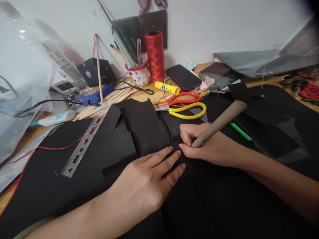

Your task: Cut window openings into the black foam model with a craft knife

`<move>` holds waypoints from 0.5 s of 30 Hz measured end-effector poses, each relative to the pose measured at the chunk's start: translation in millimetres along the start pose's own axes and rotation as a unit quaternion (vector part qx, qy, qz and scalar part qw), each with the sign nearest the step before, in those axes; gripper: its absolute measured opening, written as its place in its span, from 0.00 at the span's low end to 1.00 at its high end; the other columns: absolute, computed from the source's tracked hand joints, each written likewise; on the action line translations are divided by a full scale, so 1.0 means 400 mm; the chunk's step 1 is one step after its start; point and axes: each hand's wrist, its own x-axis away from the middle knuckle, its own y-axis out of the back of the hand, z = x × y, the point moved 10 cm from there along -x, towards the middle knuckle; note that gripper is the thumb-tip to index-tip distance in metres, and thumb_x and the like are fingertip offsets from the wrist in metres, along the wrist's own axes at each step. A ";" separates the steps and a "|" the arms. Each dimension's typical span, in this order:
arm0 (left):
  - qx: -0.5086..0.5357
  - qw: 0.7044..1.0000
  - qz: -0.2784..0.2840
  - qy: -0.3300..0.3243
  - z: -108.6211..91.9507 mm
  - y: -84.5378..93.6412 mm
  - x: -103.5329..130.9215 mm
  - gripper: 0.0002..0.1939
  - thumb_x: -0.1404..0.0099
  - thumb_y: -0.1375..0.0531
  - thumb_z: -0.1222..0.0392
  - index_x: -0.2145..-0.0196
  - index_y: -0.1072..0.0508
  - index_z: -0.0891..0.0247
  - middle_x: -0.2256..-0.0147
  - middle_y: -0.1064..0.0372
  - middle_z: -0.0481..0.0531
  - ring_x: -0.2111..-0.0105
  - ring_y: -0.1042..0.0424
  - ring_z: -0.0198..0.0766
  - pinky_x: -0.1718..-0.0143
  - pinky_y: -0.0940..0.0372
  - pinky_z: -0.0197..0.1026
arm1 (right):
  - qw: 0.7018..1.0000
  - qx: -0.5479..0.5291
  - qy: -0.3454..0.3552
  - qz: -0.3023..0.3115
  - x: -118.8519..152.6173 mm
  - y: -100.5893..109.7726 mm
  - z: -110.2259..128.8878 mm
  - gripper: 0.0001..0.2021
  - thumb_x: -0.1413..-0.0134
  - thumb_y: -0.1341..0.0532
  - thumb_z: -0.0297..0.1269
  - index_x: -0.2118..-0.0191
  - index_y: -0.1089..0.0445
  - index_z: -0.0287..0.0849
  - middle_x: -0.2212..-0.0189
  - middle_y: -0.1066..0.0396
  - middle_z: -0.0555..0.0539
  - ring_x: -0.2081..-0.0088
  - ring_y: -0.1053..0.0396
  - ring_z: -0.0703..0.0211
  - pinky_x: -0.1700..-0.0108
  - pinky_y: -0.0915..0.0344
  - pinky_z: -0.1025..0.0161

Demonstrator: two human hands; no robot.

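My left hand [154,179] lies flat on black card [147,129], fingers stretched out and a thin ring on one of them. Just right of its fingertips, my right hand [209,146] grips a thick grey-brown pen [219,124] in a writing hold. The pen leans up to the right; its tip is hidden by the fingers, so I cannot tell whether it touches the card. Folded panels of the black card rise beyond my left hand. A clear stencil ruler [83,146] lies to the left. Scissors with red and yellow handles [188,111] rest beyond my right hand.
Behind stand a red thread spool [155,56] and a decorated pen cup [138,74]. A yellow glue stick [166,88], a phone [183,77], a blue glue gun [94,96], wooden sticks [122,94] and a white glue bottle [56,117] lie around. A green strip [240,131] is at right.
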 end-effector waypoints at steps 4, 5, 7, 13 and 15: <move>0.007 1.000 0.000 0.003 0.002 -0.005 0.002 0.20 0.31 0.61 0.66 0.54 0.31 0.63 0.51 0.35 0.53 0.50 0.36 0.42 0.56 0.33 0.42 | 1.000 0.006 0.006 0.009 0.000 -0.006 0.004 0.13 0.56 0.43 0.27 0.80 0.51 0.41 0.83 0.49 0.57 0.80 0.52 0.71 0.79 0.54 0.70; 0.009 1.000 -0.001 0.005 0.002 -0.006 0.004 0.20 0.31 0.60 0.66 0.53 0.31 0.63 0.51 0.36 0.54 0.49 0.37 0.42 0.55 0.34 0.42 | 1.000 0.003 0.008 0.011 0.000 -0.007 0.005 0.13 0.56 0.43 0.27 0.80 0.51 0.41 0.83 0.49 0.57 0.79 0.52 0.71 0.79 0.54 0.70; 0.014 1.000 0.003 0.007 0.002 -0.011 0.007 0.20 0.31 0.60 0.65 0.52 0.32 0.63 0.50 0.37 0.54 0.48 0.39 0.42 0.53 0.35 0.42 | 1.000 -0.004 0.011 0.015 0.000 -0.009 0.006 0.13 0.57 0.43 0.26 0.80 0.52 0.41 0.82 0.50 0.57 0.79 0.52 0.71 0.79 0.54 0.70; 0.012 1.000 0.013 -0.005 0.001 -0.004 0.003 0.20 0.31 0.60 0.66 0.52 0.32 0.63 0.50 0.37 0.54 0.48 0.38 0.41 0.53 0.35 0.41 | 1.000 -0.001 0.013 0.010 0.000 -0.005 0.006 0.14 0.58 0.44 0.24 0.80 0.53 0.41 0.82 0.51 0.57 0.79 0.52 0.71 0.78 0.54 0.69; 0.006 1.000 0.024 -0.016 -0.001 -0.001 -0.002 0.19 0.32 0.59 0.66 0.53 0.32 0.64 0.50 0.37 0.55 0.49 0.37 0.42 0.54 0.34 0.41 | 1.000 0.006 0.007 0.004 0.002 -0.001 0.003 0.14 0.58 0.44 0.24 0.80 0.53 0.41 0.82 0.51 0.57 0.79 0.53 0.71 0.79 0.55 0.69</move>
